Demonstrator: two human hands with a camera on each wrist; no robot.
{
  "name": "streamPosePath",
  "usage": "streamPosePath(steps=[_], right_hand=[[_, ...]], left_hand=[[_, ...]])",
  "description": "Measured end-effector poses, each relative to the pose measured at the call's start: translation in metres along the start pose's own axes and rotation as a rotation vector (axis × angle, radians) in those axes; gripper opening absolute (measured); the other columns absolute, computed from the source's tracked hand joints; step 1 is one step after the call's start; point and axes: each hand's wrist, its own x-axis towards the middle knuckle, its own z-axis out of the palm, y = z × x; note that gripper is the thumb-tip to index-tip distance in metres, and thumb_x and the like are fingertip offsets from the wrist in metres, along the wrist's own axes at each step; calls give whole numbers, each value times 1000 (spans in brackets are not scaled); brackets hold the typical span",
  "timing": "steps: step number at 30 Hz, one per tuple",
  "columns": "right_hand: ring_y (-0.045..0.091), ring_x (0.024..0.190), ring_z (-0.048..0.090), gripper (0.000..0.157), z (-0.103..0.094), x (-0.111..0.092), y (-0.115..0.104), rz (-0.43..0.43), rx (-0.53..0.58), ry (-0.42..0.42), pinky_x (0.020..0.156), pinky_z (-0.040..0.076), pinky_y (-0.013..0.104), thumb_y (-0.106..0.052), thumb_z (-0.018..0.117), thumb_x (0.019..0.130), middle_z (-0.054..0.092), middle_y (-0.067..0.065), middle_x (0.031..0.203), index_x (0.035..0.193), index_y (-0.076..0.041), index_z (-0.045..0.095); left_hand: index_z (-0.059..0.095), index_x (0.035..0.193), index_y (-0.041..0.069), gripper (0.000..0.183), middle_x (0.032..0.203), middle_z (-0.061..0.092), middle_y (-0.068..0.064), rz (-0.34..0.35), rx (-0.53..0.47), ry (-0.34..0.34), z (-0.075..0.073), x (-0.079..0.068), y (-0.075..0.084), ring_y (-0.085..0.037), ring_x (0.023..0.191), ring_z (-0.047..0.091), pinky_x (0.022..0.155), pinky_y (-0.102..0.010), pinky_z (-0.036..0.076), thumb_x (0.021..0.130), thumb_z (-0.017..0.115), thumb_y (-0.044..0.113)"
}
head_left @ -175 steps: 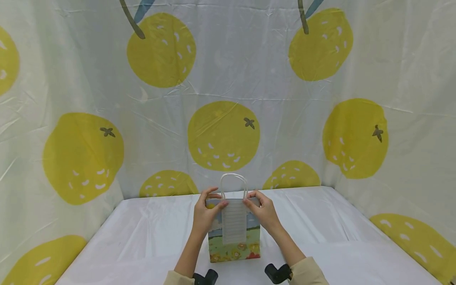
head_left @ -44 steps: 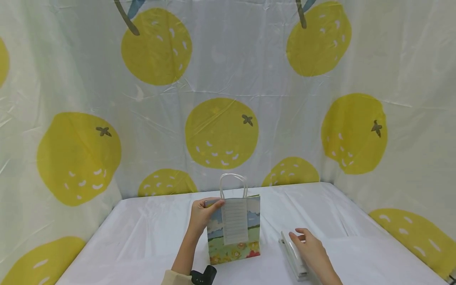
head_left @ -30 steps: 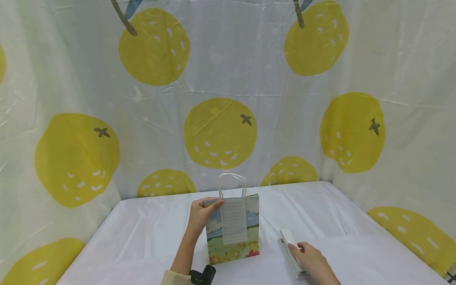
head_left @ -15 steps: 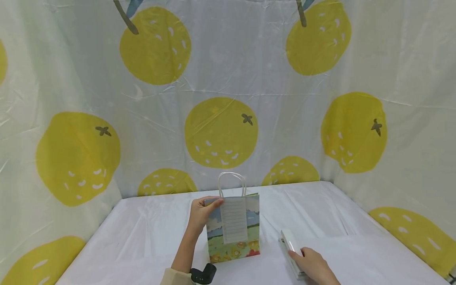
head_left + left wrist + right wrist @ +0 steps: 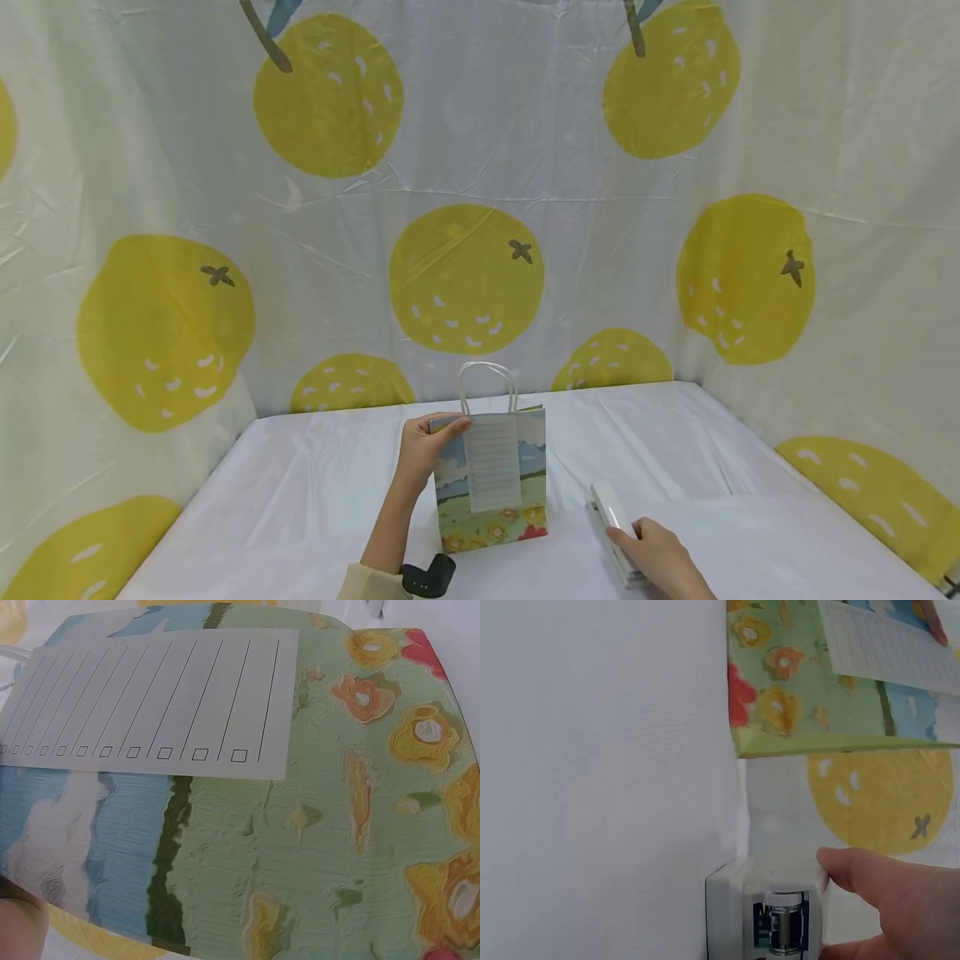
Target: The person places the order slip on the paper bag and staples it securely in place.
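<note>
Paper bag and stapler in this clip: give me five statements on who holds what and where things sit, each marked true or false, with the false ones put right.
1. The left hand pinches the upper left corner of the paper bag. True.
2. The stapler is to the left of the paper bag. False: it is to the right.
3. The right hand holds the stapler. True.
4. A lined sheet is on the front of the paper bag. True.
5. The table cover is black. False: it is white.
</note>
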Motion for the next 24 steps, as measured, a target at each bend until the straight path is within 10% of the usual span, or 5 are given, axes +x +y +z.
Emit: streamPosePath(steps=[13, 24], right_hand=[[16, 64, 43, 43, 3, 3, -1, -3, 89, 27, 57, 36, 28, -38, 56, 86, 46, 4, 70, 93, 4, 50], [29, 86, 58, 46, -1, 6, -6, -29, 55, 88, 66, 44, 36, -48, 57, 83, 62, 22, 104, 102, -7, 49]], left_hand=[[69, 92, -3, 30, 79, 72, -10, -28, -8, 3, 0, -1, -1, -13, 68, 67, 64, -27, 51, 74, 74, 19], [69, 92, -5, 31, 79, 72, -10, -10, -14, -5, 1, 0, 0, -13, 68, 67, 64, -27, 50, 74, 74, 20]])
